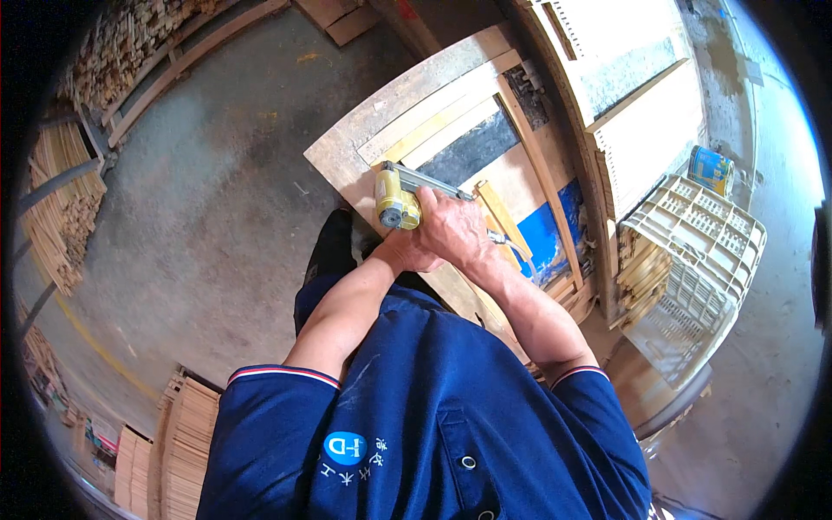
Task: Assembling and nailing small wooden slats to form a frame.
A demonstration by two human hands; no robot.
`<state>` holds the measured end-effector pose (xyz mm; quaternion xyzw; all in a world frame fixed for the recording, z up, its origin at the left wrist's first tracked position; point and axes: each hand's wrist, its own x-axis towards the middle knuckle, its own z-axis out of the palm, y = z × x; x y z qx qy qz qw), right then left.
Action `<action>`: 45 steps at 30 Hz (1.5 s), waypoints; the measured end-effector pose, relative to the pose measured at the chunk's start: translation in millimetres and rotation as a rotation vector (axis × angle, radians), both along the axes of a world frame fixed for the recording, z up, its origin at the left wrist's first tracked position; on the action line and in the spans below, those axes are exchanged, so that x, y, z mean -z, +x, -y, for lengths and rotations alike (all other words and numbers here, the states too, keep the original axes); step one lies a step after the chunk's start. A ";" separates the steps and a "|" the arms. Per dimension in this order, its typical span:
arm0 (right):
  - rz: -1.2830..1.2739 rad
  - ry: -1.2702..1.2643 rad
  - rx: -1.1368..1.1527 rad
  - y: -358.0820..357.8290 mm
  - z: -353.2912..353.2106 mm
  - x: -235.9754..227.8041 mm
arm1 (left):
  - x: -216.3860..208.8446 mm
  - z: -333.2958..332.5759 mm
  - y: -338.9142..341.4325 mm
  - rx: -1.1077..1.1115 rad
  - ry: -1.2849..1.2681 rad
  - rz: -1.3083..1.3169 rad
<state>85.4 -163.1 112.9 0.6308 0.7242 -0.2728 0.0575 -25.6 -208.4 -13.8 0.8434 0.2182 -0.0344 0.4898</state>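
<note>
My right hand (455,227) is wrapped round the handle of a yellow and grey nail gun (399,201). Its long grey magazine lies toward the upper right, over the workbench (347,152), and an air hose (513,243) joins it beyond my hand. Close under the gun's head, at the bench's near edge, is my left hand (409,253). Its fingers look curled, but what they hold, if anything, is hidden. Pale wood strips (442,124) are set across the bench top, and a short wooden piece (503,217) lies just past my right hand.
A blue panel (548,238) lies on the bench's right side. To the right stand a cream plastic crate (706,230), bundled wood sticks (643,270) and a blue can (711,169). Stacked wood strips (65,208) line the left; more boards (186,433) are at lower left.
</note>
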 end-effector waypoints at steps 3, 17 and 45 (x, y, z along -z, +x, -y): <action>-0.037 0.013 0.036 2.6 3.6 -7.8 | -6.6 -1.1 -1.9 0.001 0.040 -0.004; -0.042 0.138 1.332 157.3 315.2 -44.0 | -31.7 -20.4 13.6 0.010 0.551 0.278; 0.195 0.609 1.457 359.1 470.9 106.7 | -28.2 -2.6 32.9 0.171 0.769 0.121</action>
